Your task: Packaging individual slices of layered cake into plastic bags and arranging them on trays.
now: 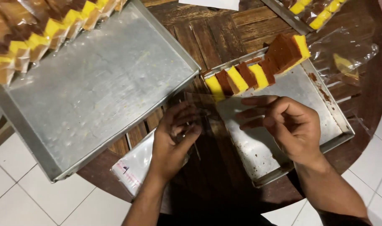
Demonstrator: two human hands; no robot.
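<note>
- Left hand, centre of the frame: fingers curled, pinching one edge of a clear plastic bag between thumb and fingertips.
- Right hand, right of centre: fingers stretched out and slack, their tips at the bag's other edge; whether they grip the film cannot be told.
- The bag is held between the two hands, over the near corner of the small tray and just below the cake slices.
- Risk: the film is thin and nearly invisible, so it may slip from the pinch or cling shut, and the mouth would fail to open.
- Risk: the slices stand on edge in a leaning row along the tray's upper rim; a knock from the right hand could topple them.
- Risk: the large tray, upper left, overhangs the round wooden table; an elbow nudge could tip it to the tiled floor.
- Count: two hands; three metal trays, the third only a corner at the upper right.
- Count: about six unwrapped slices on the small tray, brown and yellow, the rightmost piece thicker.
- Count: one row of wrapped slices on the large tray, too cropped to number.
- Count: one stack of spare bags at the table's lower edge; one loose wrapped piece at the right.
</note>
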